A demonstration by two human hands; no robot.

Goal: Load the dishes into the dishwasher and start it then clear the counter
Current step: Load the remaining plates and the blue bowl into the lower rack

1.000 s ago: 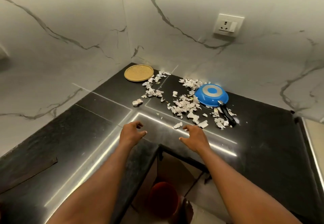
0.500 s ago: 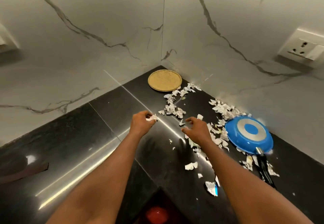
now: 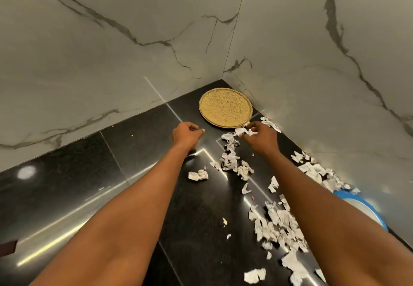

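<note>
Both hands have pushed further in toward the gold plate (image 3: 225, 108) in the counter (image 3: 138, 174) corner: left hand (image 3: 186, 134) just left of the plate, curled narrow, contents not discernible; right hand (image 3: 260, 137) just below-right of it, pinching torn paper scraps (image 3: 230, 160). Counter-clearing looks barely begun; most scraps trail away from the plate toward the blue pan (image 3: 366, 209), which along with the plate is unloaded, dishwasher unseen.

I see the plate (image 3: 225, 108) in the counter (image 3: 138, 142) corner, paper scraps (image 3: 277, 221) before it, running rightward along the wall (image 3: 312, 62).
</note>
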